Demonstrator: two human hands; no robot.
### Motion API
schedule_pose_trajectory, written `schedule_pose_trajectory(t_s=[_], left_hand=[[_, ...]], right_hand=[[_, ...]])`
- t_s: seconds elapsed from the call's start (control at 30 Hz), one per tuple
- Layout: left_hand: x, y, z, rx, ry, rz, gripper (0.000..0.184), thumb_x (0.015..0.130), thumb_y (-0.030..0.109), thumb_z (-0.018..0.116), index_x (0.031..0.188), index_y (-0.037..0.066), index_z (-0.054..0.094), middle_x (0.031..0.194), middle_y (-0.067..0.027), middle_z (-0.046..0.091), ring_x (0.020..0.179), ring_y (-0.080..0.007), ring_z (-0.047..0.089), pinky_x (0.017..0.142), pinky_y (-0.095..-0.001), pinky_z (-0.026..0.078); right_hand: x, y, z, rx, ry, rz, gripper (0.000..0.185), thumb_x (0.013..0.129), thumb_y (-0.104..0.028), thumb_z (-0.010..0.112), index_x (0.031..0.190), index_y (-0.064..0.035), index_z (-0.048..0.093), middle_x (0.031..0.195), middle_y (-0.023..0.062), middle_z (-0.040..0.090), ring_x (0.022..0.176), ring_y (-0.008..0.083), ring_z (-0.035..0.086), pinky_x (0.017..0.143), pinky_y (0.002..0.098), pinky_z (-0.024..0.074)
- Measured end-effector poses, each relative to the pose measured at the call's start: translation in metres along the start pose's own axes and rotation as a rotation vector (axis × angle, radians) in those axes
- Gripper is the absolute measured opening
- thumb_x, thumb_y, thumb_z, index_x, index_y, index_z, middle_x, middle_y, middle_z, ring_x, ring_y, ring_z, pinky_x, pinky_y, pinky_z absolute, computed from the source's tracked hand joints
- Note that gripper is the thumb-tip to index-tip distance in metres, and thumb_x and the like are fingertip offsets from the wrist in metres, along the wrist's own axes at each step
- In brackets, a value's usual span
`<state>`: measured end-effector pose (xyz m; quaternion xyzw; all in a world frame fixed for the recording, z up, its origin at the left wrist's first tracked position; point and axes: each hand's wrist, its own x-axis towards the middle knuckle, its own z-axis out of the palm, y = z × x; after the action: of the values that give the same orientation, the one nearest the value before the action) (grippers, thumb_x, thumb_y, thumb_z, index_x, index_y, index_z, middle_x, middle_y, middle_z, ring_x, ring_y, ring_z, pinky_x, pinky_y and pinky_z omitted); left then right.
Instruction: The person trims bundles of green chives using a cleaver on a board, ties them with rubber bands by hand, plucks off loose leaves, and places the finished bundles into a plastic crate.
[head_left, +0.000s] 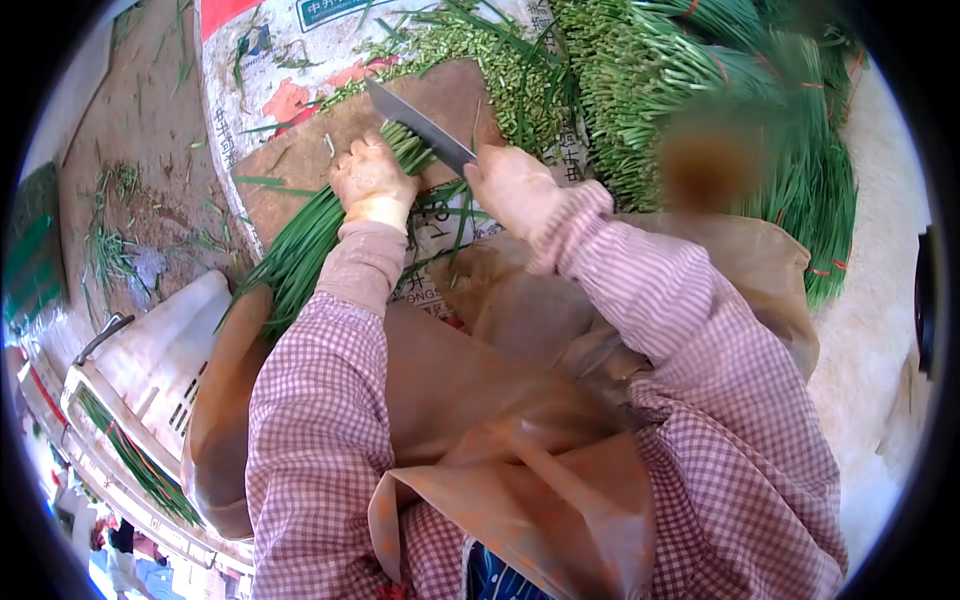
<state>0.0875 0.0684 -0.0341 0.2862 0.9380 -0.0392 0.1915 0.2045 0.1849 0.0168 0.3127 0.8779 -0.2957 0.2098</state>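
My left hand [370,180] is closed round a bunch of long green stalks [305,245], pressing it on a brown board [285,170]. The leafy ends trail toward the lower left. A knife [420,125] is in my right hand [512,190], its blade slanting up and left across the cut ends of the bunch. The blade lies close beside my left hand's fingers. Many short cut stalk pieces [515,90] are heaped past the board's upper right side.
Tied green bundles [640,90] are piled at the upper right. A printed sheet [235,80] lies under the board. At the lower left, a white crate [160,340] stands near more green stalks [130,450]. A brown apron [480,380] covers my lap.
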Motion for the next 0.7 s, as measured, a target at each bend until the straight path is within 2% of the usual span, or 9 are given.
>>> schedule_pose_trajectory(t_s=[0.13,0.3,0.43,0.47,0.5,0.57,0.6,0.63,0.7], left_hand=[[0.0,0.0,0.003,0.012,0.036,0.006,0.071,0.061,0.037,0.083,0.117,0.006,0.053,0.112,-0.0146,0.063,0.104,-0.0318,0.062,0.089,-0.0429,0.05],[-0.004,0.003,0.005,-0.009,0.062,-0.04,0.072,0.058,0.035,0.083,0.116,0.006,0.052,0.109,-0.0133,0.063,0.104,-0.0317,0.061,0.092,-0.0425,0.045],[-0.015,0.001,0.008,-0.005,0.171,0.001,0.084,0.057,0.037,0.087,0.125,0.007,0.046,0.113,-0.0144,0.06,0.108,-0.0317,0.058,0.092,-0.0443,0.044],[-0.017,-0.001,0.004,0.0,0.097,-0.006,0.104,0.056,0.04,0.088,0.14,0.008,0.036,0.123,-0.0166,0.057,0.116,-0.0341,0.054,0.098,-0.0449,0.042],[-0.021,-0.006,-0.001,0.016,0.097,0.003,0.104,0.056,0.04,0.088,0.14,0.008,0.036,0.123,-0.0166,0.057,0.116,-0.0341,0.054,0.098,-0.0449,0.042],[-0.02,-0.026,-0.013,-0.045,-0.018,0.189,0.121,0.055,0.043,0.089,0.15,0.008,0.022,0.131,-0.0188,0.054,0.123,-0.0353,0.051,0.103,-0.0426,0.041],[-0.008,-0.037,-0.022,-0.202,-0.239,0.095,0.13,0.053,0.043,0.091,0.152,0.009,0.015,0.136,-0.0197,0.052,0.127,-0.0336,0.05,0.106,-0.0383,0.041],[-0.008,-0.041,-0.023,-0.207,-0.234,0.091,0.13,0.053,0.043,0.091,0.152,0.009,0.015,0.136,-0.0197,0.052,0.127,-0.0336,0.05,0.106,-0.0383,0.041],[-0.009,-0.046,-0.024,-0.181,-0.282,0.06,0.129,0.052,0.04,0.092,0.151,0.008,0.017,0.134,-0.0207,0.054,0.123,-0.0321,0.054,0.103,-0.0366,0.044]], right_hand=[[0.022,0.006,0.043,0.067,0.094,-0.014,0.031,0.092,-0.032,0.054,0.091,-0.0017,0.062,0.081,0.0224,0.067,0.079,0.0406,0.065,0.073,0.0488,0.0517],[0.034,0.0,0.06,0.048,0.091,0.034,0.031,0.094,-0.033,0.051,0.093,-0.0044,0.062,0.085,0.0212,0.068,0.081,0.0381,0.067,0.073,0.0479,0.0524],[0.039,0.0,0.045,0.064,0.071,-0.033,0.032,0.095,-0.034,0.049,0.099,-0.0058,0.064,0.092,0.0198,0.069,0.088,0.0372,0.067,0.079,0.0469,0.0523],[0.043,0.004,0.033,0.132,0.037,0.008,0.034,0.095,-0.034,0.049,0.102,-0.0053,0.065,0.094,0.0196,0.068,0.091,0.0375,0.066,0.082,0.0463,0.0517],[0.04,0.007,0.025,0.191,0.092,0.06,0.037,0.094,-0.036,0.049,0.103,-0.0042,0.066,0.095,0.0199,0.068,0.091,0.0377,0.066,0.083,0.0461,0.0513],[0.046,0.027,0.022,0.399,0.188,0.257,0.04,0.093,-0.038,0.05,0.104,-0.003,0.065,0.097,0.0201,0.068,0.094,0.0383,0.065,0.085,0.046,0.0505],[0.049,0.046,0.025,0.41,0.269,0.252,0.038,0.093,-0.037,0.051,0.103,-0.0027,0.065,0.092,0.0193,0.068,0.087,0.0364,0.066,0.079,0.0453,0.0517],[0.051,0.066,0.029,0.42,0.351,0.245,0.037,0.092,-0.035,0.052,0.102,-0.0024,0.065,0.086,0.0184,0.068,0.08,0.0345,0.068,0.074,0.0447,0.053],[0.027,0.075,-0.004,0.747,0.142,0.431,0.038,0.092,-0.033,0.054,0.105,0.0016,0.065,0.082,0.0174,0.068,0.066,0.0299,0.068,0.066,0.0404,0.0544]])
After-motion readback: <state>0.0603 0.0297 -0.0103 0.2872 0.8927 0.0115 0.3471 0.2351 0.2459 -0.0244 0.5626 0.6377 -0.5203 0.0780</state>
